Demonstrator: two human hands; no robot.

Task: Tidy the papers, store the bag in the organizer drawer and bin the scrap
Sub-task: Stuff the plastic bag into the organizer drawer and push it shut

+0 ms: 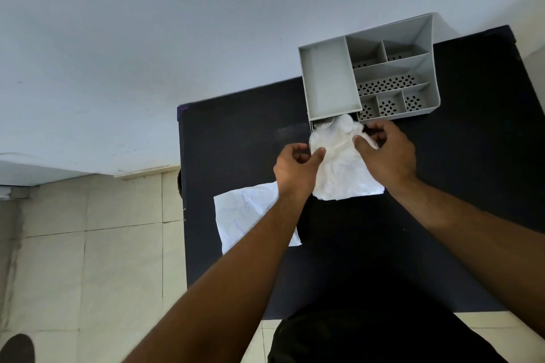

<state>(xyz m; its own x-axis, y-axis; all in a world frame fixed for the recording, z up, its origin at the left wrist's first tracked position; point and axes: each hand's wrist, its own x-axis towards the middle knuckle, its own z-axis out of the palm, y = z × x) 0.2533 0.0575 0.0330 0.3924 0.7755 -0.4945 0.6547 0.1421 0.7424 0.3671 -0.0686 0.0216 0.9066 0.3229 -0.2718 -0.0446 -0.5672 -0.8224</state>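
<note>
A crumpled white plastic bag (342, 153) lies on the dark table just in front of the grey organizer (330, 82). Its top end reaches into the drawer opening at the organizer's lower left front. My left hand (295, 168) pinches the bag's left edge between thumb and fingers. On the other side, my right hand (386, 150) grips the bag's right edge. A white sheet of paper (244, 215) with faint blue writing rests flat on the table near its left edge, partly under my left forearm.
The organizer stands at the far side of the dark table (472, 156), against a pale wall, with several perforated compartments. Tiled floor (88, 274) lies left of the table. A dark shoe tip (17, 348) shows at bottom left.
</note>
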